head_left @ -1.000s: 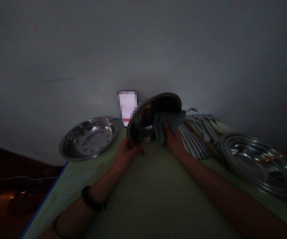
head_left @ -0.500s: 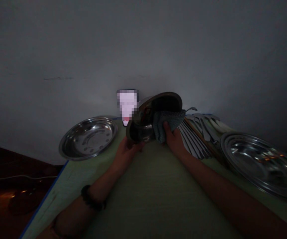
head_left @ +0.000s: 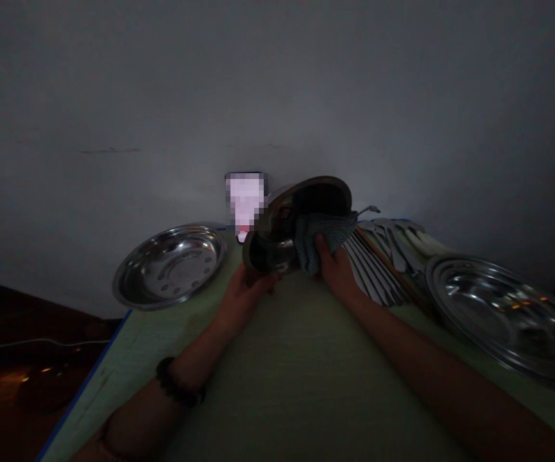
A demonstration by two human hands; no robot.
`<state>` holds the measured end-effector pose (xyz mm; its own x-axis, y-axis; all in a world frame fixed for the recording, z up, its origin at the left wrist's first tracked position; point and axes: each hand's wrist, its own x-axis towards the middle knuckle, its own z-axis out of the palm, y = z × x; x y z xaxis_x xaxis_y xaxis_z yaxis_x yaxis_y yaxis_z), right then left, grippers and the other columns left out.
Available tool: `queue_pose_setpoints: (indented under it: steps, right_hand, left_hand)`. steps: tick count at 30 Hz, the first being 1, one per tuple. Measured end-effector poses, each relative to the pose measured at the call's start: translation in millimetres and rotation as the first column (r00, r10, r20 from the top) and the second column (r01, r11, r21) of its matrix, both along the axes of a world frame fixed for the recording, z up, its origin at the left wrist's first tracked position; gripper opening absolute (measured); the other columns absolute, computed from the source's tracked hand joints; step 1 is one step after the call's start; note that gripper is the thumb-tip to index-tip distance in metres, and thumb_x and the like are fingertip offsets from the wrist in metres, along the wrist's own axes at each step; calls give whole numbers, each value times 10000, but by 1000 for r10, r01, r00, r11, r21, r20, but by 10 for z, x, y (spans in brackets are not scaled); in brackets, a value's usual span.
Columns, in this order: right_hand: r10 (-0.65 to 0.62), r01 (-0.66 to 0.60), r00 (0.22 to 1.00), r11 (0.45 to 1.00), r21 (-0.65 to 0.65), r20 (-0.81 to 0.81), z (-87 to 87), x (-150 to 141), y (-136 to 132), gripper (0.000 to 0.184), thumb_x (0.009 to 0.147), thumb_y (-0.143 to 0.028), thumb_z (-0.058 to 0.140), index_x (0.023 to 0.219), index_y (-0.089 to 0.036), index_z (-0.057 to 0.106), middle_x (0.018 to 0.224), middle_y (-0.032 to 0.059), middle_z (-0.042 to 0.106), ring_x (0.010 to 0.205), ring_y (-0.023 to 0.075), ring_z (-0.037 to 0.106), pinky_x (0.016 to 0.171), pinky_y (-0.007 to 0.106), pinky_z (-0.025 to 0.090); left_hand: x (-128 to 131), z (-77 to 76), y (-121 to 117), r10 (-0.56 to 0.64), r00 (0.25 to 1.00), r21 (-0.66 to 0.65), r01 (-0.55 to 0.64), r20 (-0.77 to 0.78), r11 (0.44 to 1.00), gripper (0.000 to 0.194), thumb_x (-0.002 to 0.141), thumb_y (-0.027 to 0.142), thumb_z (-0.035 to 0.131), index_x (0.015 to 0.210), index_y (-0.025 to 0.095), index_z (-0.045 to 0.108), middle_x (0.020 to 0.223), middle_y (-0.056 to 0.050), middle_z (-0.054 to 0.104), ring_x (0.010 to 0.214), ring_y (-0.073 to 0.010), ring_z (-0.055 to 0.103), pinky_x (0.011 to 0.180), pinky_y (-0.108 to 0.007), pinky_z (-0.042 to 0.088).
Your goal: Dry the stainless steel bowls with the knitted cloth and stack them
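A shiny metal basin is held tilted above the table, its hollow side turned toward me. My left hand grips its lower left rim, thumb on the near side and the other fingers mostly hidden beneath. In my right hand is a folded grey-blue cloth, pressed against the inside right of the basin. The thumb lies over the cloth; the remaining fingers are hidden.
To the left a shallow metal basin sits on the pale green table. Several pieces of cutlery lie in a row at the right, beside stacked metal plates. A lit phone leans against the wall.
Almost nothing differs. Both hands, the cloth and the tilted basin keep nearly the same place; the whole view has shifted very slightly.
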<state>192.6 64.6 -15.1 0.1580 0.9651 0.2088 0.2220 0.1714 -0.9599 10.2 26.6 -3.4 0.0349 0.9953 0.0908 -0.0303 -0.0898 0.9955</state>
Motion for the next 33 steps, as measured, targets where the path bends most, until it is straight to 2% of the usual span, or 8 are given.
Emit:
queue_pose_setpoints:
  steps: [5, 12, 21, 26, 30, 33]
  right_hand:
    - [11, -11, 1000, 1000, 19, -1, 23, -6, -15, 478, 854, -622, 401, 610, -219, 485, 450, -29, 483, 447, 127, 484, 445, 250, 362]
    - [6, -6, 1000, 1000, 15, 5, 25, -5, -12, 490, 854, -626, 395, 613, -217, 518, 422, -18, 474, 471, 152, 514, 461, 267, 370]
    - [12, -12, 1000, 1000, 6, 6, 13, 4, -1, 494, 857, -631, 398, 591, -224, 486, 402, -22, 463, 434, 149, 498, 437, 261, 352]
    - [15, -15, 1000, 1000, 3, 17, 20, 6, -10, 502, 856, -631, 396, 569, -226, 472, 386, -21, 464, 406, 142, 491, 416, 253, 339]
    - [46, -45, 998, 998, -39, 30, 20, 2, -7, 500, 836, -633, 434, 561, -218, 478, 383, -20, 473, 381, 140, 487, 406, 250, 340]
    - [43, -43, 999, 999, 0, 6, 15, 3, 8, 412, 790, -605, 533, 715, -201, 556, 485, -13, 566, 411, 149, 517, 428, 257, 376]
  left_hand:
    - [6, -1, 6, 1, 1000, -2, -1, 31, 1000, 352, 640, 387, 770, 850, 166, 594, 716, -20, 668, 591, -132, 573, 532, -257, 469]
    - [17, 63, -35, -16, 1000, 5, 16, -12, 1000, 285, 691, 376, 733, 824, 159, 605, 718, -19, 656, 584, -119, 550, 553, -260, 462]
    - [-5, 6, -13, -27, 999, 12, 27, -27, 1000, 259, 723, 362, 713, 846, 159, 608, 728, -24, 653, 585, -121, 552, 556, -260, 453]
    - [5, 41, -26, -10, 998, 28, 11, -55, 1000, 237, 719, 365, 703, 806, 164, 611, 695, -21, 648, 574, -127, 551, 547, -264, 458]
    - [6, 81, -67, 69, 985, 129, -49, -157, 991, 195, 757, 341, 670, 848, 175, 627, 705, -13, 625, 614, -135, 554, 556, -257, 456]
    - [9, 107, -103, 173, 958, 322, -94, -228, 942, 314, 776, 306, 668, 1072, 218, 614, 990, -42, 604, 764, -144, 579, 656, -268, 496]
